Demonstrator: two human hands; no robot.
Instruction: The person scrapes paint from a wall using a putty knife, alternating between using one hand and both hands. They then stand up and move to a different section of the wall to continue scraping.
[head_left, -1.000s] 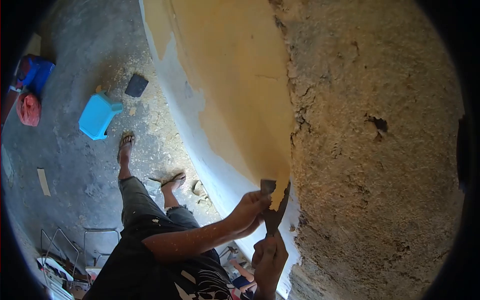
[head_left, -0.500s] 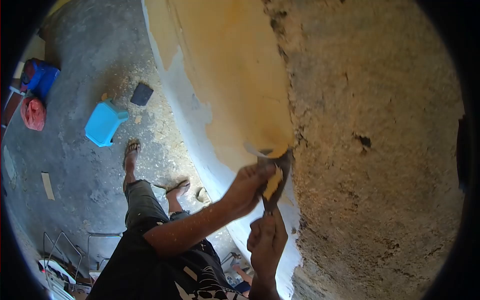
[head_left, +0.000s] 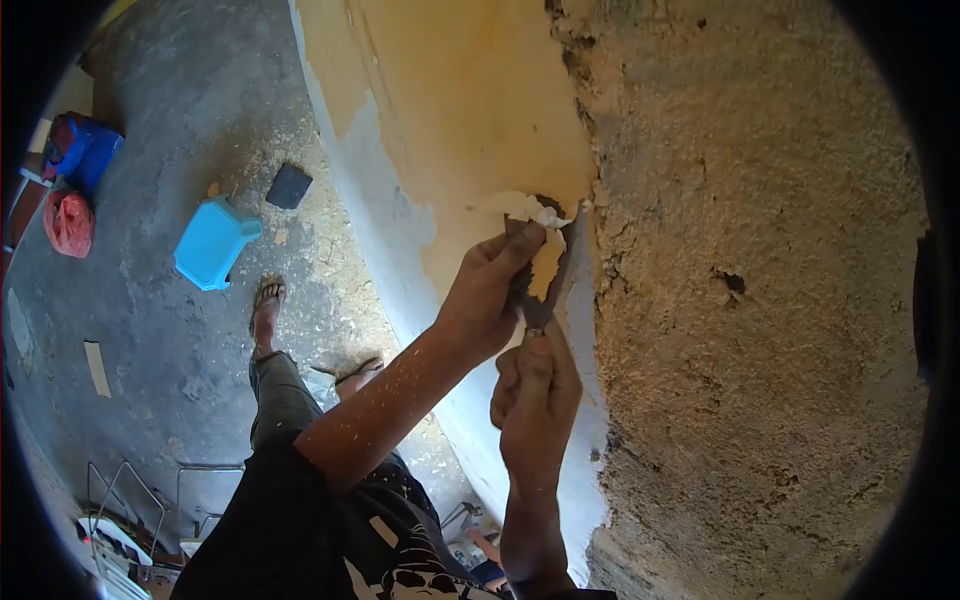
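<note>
My right hand (head_left: 540, 410) is wrapped round the handle of a scraper (head_left: 540, 314), low on its neck. The broad grey blade lies against the painted wall, tip pointing up in the view. My left hand (head_left: 487, 285) grips the side of the blade, thumb on top and fingers hidden behind. On the blade rests a yellow paint flake (head_left: 546, 264). Crumpled whitish peelings (head_left: 545, 215) gather at the blade's front edge. Yellow paint (head_left: 480, 110) covers the wall ahead of it, with whitish surface (head_left: 480, 430) bared alongside and below.
Rough brown bare wall (head_left: 750, 400) fills the right side. On the grey floor stand a light blue stool (head_left: 212, 245), a dark square piece (head_left: 289, 186), a red plastic bag (head_left: 69, 224) and a blue container (head_left: 92, 158). Paint chips litter the floor along the wall. Metal-framed items (head_left: 125, 505) lie lower left.
Both hands and the scraper have moved up along the wall. Paint has come loose at the blade's edge, and more whitish surface shows behind it.
</note>
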